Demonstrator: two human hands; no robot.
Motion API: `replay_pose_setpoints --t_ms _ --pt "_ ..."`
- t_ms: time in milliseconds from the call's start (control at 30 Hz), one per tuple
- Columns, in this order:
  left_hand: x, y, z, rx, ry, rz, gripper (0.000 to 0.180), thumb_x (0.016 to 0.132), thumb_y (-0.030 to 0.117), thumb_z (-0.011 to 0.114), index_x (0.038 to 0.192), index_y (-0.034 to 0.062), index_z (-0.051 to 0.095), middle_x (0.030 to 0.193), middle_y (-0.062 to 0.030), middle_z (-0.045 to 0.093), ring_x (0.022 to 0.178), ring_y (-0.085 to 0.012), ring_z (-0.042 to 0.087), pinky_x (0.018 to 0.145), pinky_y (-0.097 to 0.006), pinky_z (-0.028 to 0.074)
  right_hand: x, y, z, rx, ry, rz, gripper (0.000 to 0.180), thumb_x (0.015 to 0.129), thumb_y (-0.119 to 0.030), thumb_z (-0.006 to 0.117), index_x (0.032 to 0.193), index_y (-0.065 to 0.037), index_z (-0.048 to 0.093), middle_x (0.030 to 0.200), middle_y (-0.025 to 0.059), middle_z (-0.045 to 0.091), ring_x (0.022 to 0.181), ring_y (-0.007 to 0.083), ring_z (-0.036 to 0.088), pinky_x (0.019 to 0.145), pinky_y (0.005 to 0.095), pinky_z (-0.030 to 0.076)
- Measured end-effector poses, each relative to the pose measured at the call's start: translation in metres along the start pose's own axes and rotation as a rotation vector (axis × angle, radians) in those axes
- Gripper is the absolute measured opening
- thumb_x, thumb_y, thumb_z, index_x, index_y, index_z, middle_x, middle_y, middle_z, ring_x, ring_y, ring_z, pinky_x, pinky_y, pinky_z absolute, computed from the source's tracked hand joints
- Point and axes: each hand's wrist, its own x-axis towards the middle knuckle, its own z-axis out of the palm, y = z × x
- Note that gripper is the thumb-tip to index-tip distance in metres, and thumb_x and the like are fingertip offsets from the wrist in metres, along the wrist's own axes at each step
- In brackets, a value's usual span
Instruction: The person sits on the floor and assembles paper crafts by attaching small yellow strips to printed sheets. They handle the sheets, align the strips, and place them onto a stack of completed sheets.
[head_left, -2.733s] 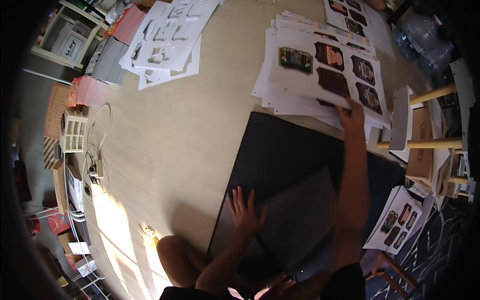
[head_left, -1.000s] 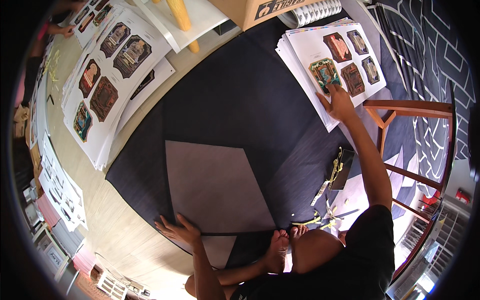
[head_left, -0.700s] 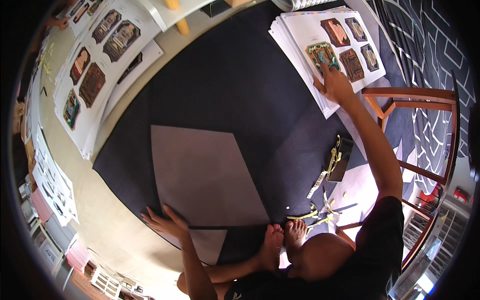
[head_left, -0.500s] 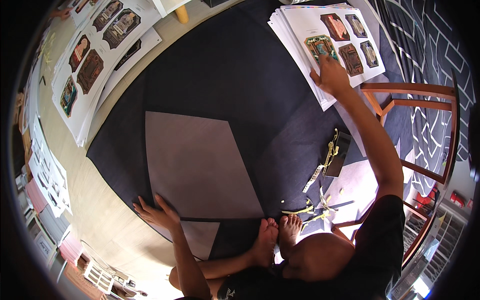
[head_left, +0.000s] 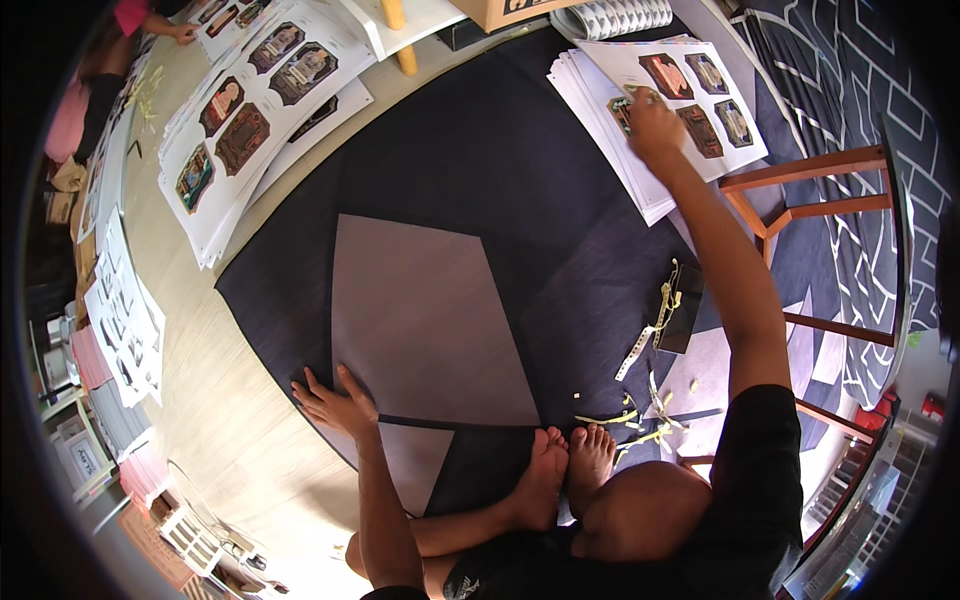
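Right hand (head_left: 657, 132) is on the stack of white paper sheets (head_left: 692, 100) printed with coloured badge-shaped panels, toward the right of the far edge of the navy-and-grey geometric rug (head_left: 430, 175); grip bent over the leftmost panel, can't tell if it's pinching paper. Left hand (head_left: 340, 405) palm down at the rug's left edge, grip spread wide. Flat dark rectangular object (head_left: 682, 325) with a thin yellowish strip (head_left: 637, 352) beside it sits on the rug, second printed paper stack (head_left: 226, 150) on the beige wood-look floor (head_left: 215, 370) past the far-left edge.
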Motion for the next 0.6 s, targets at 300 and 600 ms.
replay_pose_setpoints --t_ms 300,600 --pt "-0.003 0.006 -0.002 -0.024 0.009 0.013 0.08 0.099 0.066 0.043 0.153 0.0077 0.039 0.162 -0.025 0.024 0.152 -0.0397 0.017 0.123 -0.056 0.011 -0.006 0.055 0.006 -0.018 -0.108 -0.119 0.021 0.093 -0.012 0.057 0.099 -0.002 0.074 0.106 0.0225 0.074 0.095 0.036 0.074 0.08 0.046 0.06" --pt "-0.005 0.007 -0.004 -0.051 0.03 0.023 0.076 0.1 0.063 0.044 0.152 0.0087 0.04 0.163 -0.0253 0.023 0.152 -0.0404 0.017 0.123 -0.056 0.011 -0.022 0.055 0.043 0.008 -0.032 -0.284 0.021 0.088 -0.008 0.058 0.104 0.003 0.065 0.101 0.0252 0.071 0.087 0.0389 0.073 0.077 0.0484 0.06"
